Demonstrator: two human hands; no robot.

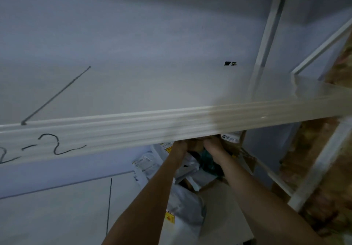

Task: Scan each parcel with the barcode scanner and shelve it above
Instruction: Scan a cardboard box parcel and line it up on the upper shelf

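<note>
The parcels [187,163] lie in a heap on the lower shelf [57,206], under the white beam [133,130]. Most are soft white bags with printed labels. One white bag [182,212] near the front has a yellow sticker. A brown box [231,141] with a white label stands at the back, partly hidden by the beam. Something dark green [208,161] sits in the middle of the heap, too blurry to name.

Both arms reach up into the heap. The left hand [179,148] and the right hand [213,145] are close together at the top of the pile, right under the beam. The fingers go behind the beam, so I cannot tell if they grip anything or are loose.

The beam has "2-2" written on it in black. Above it is the flat white upper shelf [152,82] with a black line drawn on it. White posts [266,40] stand on the right.
</note>
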